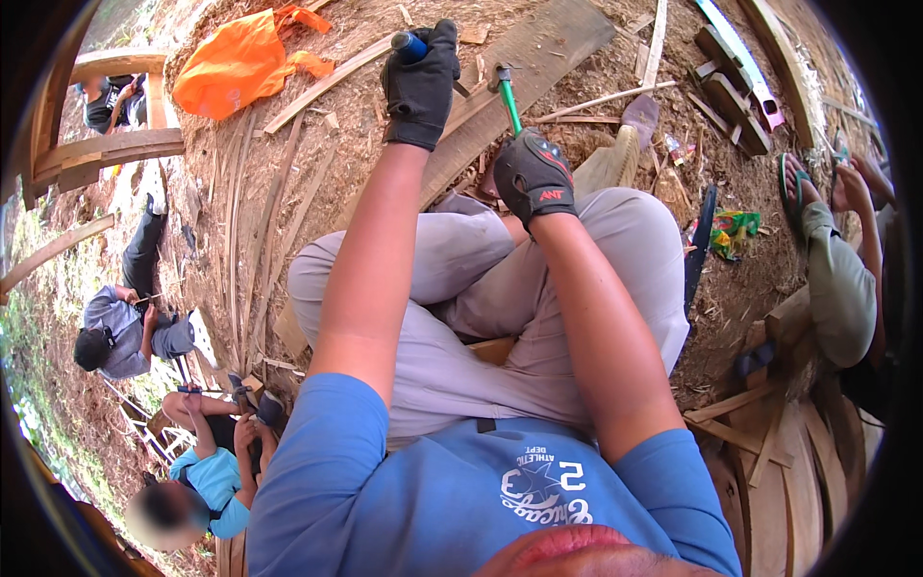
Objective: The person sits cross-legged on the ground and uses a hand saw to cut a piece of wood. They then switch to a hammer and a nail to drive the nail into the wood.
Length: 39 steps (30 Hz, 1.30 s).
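My left hand (421, 91), in a black glove, is closed around a blue-handled tool (410, 46). The rounded handle end sticks out of the fist; I cannot make out its working end. In a black and grey glove with red marks, my right hand (535, 179) grips a hammer (509, 100) by its green handle. The hammer's metal head lies just right of the left fist, over a long wooden plank (553, 43). This plank slants across the ground in front of my crossed legs, and partly passes behind my hands.
An orange bag (236, 65) lies at the far left. Wood strips (274, 207) and shavings cover the ground. A handsaw (740, 53) rests by wooden blocks at the far right. People sit at the left (125, 332) and right (835, 279); boards (798, 481) are stacked near right.
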Available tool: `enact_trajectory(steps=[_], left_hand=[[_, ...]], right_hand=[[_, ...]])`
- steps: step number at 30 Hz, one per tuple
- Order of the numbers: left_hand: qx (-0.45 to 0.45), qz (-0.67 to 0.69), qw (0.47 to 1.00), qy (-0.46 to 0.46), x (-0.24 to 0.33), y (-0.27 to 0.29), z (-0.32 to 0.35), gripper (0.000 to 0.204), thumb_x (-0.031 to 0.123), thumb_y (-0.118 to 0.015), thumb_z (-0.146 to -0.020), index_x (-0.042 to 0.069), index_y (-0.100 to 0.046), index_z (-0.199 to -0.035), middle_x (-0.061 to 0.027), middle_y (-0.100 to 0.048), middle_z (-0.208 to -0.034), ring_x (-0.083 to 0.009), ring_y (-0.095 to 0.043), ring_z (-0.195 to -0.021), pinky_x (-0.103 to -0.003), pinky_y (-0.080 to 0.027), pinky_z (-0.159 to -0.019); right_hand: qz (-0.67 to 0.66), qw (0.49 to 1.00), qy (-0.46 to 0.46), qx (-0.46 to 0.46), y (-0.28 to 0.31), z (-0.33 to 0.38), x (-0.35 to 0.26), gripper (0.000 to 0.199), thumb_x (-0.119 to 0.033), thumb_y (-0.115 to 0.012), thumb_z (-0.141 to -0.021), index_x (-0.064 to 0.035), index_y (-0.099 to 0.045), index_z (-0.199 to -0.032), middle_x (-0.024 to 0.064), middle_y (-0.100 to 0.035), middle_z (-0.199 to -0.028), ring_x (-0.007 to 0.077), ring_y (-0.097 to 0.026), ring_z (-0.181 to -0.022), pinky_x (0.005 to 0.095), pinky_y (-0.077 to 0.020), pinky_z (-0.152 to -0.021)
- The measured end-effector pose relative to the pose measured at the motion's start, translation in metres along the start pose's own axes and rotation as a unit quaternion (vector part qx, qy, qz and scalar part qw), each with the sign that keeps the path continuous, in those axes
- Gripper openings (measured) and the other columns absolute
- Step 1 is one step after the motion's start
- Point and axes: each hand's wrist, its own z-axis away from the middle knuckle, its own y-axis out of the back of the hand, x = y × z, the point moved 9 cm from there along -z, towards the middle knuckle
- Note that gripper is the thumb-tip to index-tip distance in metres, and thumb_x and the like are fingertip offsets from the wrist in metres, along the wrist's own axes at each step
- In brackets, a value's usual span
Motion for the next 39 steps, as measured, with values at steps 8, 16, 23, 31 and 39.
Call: enact_trajectory(steps=[8, 16, 23, 31, 39], left_hand=[[0.013, -0.025, 0.999, 0.018, -0.004, -0.004, -0.004, 0.046, 0.048, -0.072, -0.097, 0.008, -0.07, -0.075, -0.0046, -0.067, -0.064, -0.02, -0.065, -0.061, -0.039, -0.053, -0.065], [0.031, -0.06, 0.997, -0.024, -0.023, 0.0, -0.018, 0.038, 0.04, -0.072, -0.098, 0.005, -0.071, -0.083, -0.0067, -0.068, -0.071, -0.0199, -0.064, -0.067, -0.036, -0.051, -0.067], [0.032, -0.142, 0.989, -0.025, -0.003, -0.003, -0.008, 0.046, 0.05, -0.07, -0.094, 0.005, -0.073, -0.088, -0.0192, -0.074, -0.08, -0.0383, -0.074, -0.083, -0.049, -0.057, -0.078], [0.047, -0.186, 0.981, -0.037, 0.005, 0.003, 0.002, 0.047, 0.053, -0.063, -0.097, 0.008, -0.073, -0.086, -0.018, -0.075, -0.083, -0.0376, -0.073, -0.083, -0.049, -0.055, -0.079], [0.015, -0.163, 0.986, -0.018, 0.009, -0.007, 0.005, 0.05, 0.053, -0.06, -0.098, 0.006, -0.072, -0.086, -0.0202, -0.074, -0.087, -0.0377, -0.072, -0.088, -0.048, -0.055, -0.081]], right_hand=[[-0.023, 0.995, 0.081, 0.054, 0.024, 0.005, -0.018, 0.029, -0.024, -0.057, -0.1, 0.0018, -0.065, -0.109, 0.0276, -0.074, -0.097, 0.0465, -0.073, -0.091, 0.0546, -0.0579, -0.079], [-0.046, 0.917, 0.284, 0.276, 0.21, 0.103, -0.111, 0.025, -0.028, -0.061, -0.108, -0.0045, -0.07, -0.11, 0.0145, -0.068, -0.079, 0.0255, -0.068, -0.069, 0.0426, -0.0508, -0.063], [0.121, 0.902, 0.375, 0.175, 0.179, 0.105, -0.143, 0.017, -0.019, -0.058, -0.106, -0.0036, -0.057, -0.099, 0.0196, -0.061, -0.074, 0.0399, -0.065, -0.07, 0.0506, -0.0471, -0.061], [0.101, 0.85, 0.404, 0.323, 0.24, 0.157, -0.188, 0.021, -0.023, -0.065, -0.105, -0.0035, -0.067, -0.112, 0.0198, -0.07, -0.086, 0.0367, -0.069, -0.077, 0.0466, -0.0516, -0.068], [0.098, 0.917, 0.338, 0.185, 0.189, 0.128, -0.16, 0.022, -0.023, -0.059, -0.107, -0.0037, -0.058, -0.097, 0.0183, -0.062, -0.073, 0.0384, -0.064, -0.068, 0.0506, -0.0463, -0.06]])
